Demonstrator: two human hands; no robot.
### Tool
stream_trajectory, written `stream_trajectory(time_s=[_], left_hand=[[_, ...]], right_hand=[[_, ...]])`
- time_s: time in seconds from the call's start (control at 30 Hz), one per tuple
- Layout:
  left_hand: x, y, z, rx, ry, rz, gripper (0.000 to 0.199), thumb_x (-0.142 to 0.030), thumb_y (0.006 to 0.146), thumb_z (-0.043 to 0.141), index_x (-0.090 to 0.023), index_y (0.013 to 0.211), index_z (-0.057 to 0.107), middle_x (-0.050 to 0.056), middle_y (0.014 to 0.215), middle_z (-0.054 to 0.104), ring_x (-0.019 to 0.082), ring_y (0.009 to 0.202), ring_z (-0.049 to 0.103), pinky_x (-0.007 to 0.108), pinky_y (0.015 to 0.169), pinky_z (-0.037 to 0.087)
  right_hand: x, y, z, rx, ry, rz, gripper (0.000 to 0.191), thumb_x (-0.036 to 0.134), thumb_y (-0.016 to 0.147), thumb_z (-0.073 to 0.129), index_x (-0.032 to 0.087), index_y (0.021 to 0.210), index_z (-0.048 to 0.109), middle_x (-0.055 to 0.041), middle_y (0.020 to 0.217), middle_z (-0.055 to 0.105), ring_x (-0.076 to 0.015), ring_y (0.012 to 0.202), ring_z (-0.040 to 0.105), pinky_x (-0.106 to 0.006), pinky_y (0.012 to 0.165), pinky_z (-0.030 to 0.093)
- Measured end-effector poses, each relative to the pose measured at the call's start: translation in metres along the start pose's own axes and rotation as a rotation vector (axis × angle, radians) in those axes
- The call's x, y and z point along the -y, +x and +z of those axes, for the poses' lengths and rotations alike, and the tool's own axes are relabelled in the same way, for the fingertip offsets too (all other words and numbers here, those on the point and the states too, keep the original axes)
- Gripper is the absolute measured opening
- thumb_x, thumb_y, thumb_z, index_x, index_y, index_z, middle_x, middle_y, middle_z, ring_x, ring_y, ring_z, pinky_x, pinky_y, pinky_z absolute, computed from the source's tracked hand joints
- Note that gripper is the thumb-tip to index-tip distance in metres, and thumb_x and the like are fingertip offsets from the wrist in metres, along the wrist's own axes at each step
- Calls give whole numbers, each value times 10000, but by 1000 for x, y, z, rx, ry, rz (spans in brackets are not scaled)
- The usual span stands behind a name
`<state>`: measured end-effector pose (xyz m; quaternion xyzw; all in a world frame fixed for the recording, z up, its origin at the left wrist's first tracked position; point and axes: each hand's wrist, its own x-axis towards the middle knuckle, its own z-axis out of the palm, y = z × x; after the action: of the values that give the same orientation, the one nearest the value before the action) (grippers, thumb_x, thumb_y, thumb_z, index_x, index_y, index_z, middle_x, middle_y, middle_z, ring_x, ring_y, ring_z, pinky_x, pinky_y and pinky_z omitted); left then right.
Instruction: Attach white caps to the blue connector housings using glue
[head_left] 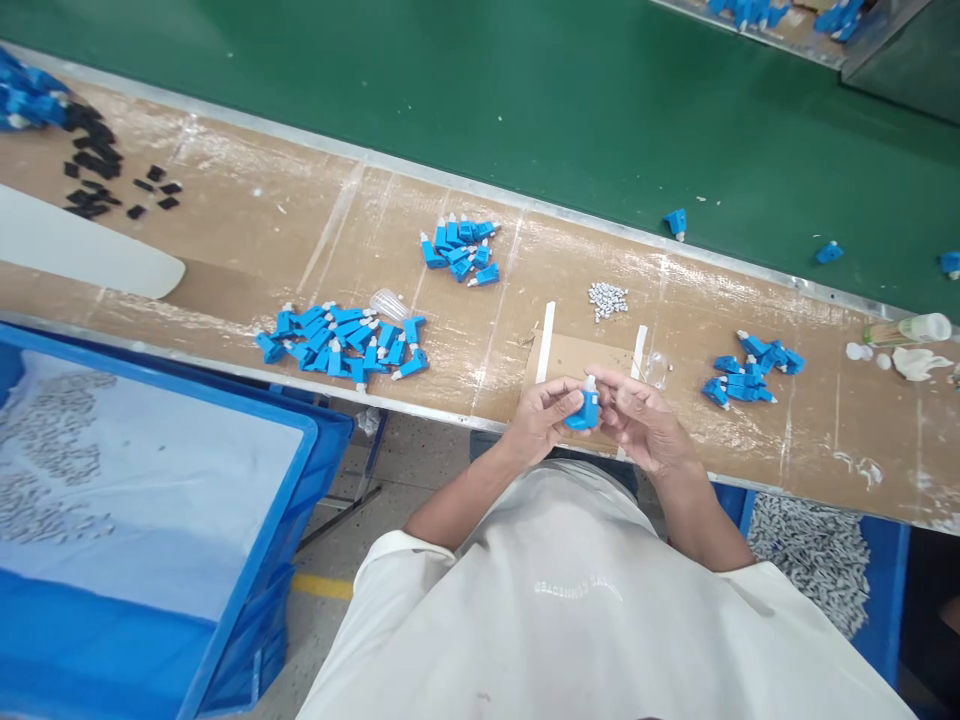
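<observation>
My left hand grips a blue plastic part with a whitish tip pointing up, just over the bench's near edge. Against the part's right side is my right hand, its thumb and fingers drawn together; whether a small piece is between them is too small to tell. Under and beyond the hands lies a cardboard sheet with white tape strips. Small grey pieces lie in a little pile behind it.
Blue parts lie in groups at centre, left and right. Black pieces are at far left. A green conveyor runs behind the bench. Blue bins stand left and right. A clear bottle lies at far right.
</observation>
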<state>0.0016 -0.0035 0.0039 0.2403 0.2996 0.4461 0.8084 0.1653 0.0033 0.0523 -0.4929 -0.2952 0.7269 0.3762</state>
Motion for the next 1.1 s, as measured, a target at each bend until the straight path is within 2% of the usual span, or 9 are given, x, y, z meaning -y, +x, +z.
stream_trajectory(time_s=[0.13, 0.27, 0.43, 0.6, 0.67, 0.73, 0.87, 1.0, 1.1], left_hand=[[-1, -1, -7, 100, -177, -219, 471, -541, 700, 864, -138, 864, 682, 66, 726, 663, 144, 635, 662, 203, 485, 505], [-2, -3, -10, 101, -309, -352, 366, -409, 699, 859, -147, 898, 699, 76, 764, 671, 138, 637, 651, 183, 444, 490], [-1, -5, -9, 98, -383, -387, 377, -358, 636, 893, -145, 880, 699, 64, 756, 659, 121, 627, 637, 153, 422, 472], [-2, -4, -10, 76, -285, -338, 351, -410, 715, 846, -148, 876, 677, 62, 745, 647, 121, 633, 626, 170, 437, 473], [-9, 4, -16, -2, -121, -205, 390, -486, 746, 824, -150, 878, 676, 58, 748, 654, 128, 649, 633, 204, 499, 500], [-23, 18, -28, -161, 131, 39, 421, -553, 771, 795, -160, 867, 679, 36, 739, 654, 125, 649, 620, 235, 563, 509], [-75, 58, -64, -526, 681, 473, 375, -533, 847, 735, -163, 875, 679, 22, 766, 677, 140, 714, 623, 262, 684, 506], [-132, 85, -91, -747, 1031, 481, 241, -384, 913, 668, -146, 939, 686, 94, 886, 738, 222, 877, 698, 338, 868, 514], [-150, 78, -95, -924, 1179, 427, 207, -342, 889, 659, -159, 976, 702, 132, 965, 757, 279, 975, 713, 384, 937, 495]], right_hand=[[12, -12, 5, 34, -55, -48, 562, 527, 695, 859, 229, 1165, 782, -7, 759, 594, -100, 560, 474, -188, 373, 368], [12, -18, 9, 15, -74, -47, 558, 511, 678, 884, 224, 1148, 793, 0, 733, 587, -90, 548, 458, -194, 400, 369], [5, -15, 12, -15, -38, -36, 523, 503, 645, 909, 244, 1089, 812, -8, 773, 644, -73, 527, 442, -194, 408, 352], [4, -12, 8, -31, -62, -26, 518, 478, 658, 903, 241, 1108, 804, 2, 739, 617, -81, 534, 442, -206, 425, 356], [8, -12, 0, -60, -73, -63, 502, 469, 663, 900, 232, 1096, 804, 8, 719, 586, -84, 542, 445, -210, 435, 357], [12, -11, -10, -102, -80, -123, 456, 460, 675, 891, 228, 1059, 808, 11, 704, 559, -89, 545, 444, -215, 438, 355], [14, -7, -29, -140, -64, -204, 376, 439, 687, 883, 235, 996, 812, 17, 666, 512, -99, 547, 435, -220, 432, 340], [7, -6, -37, -141, -22, -181, 395, 466, 628, 925, 225, 923, 817, 13, 658, 520, -92, 542, 436, -210, 430, 334], [4, -6, -51, -147, -25, -171, 398, 474, 605, 939, 221, 885, 814, 20, 639, 511, -88, 536, 445, -207, 436, 348]])
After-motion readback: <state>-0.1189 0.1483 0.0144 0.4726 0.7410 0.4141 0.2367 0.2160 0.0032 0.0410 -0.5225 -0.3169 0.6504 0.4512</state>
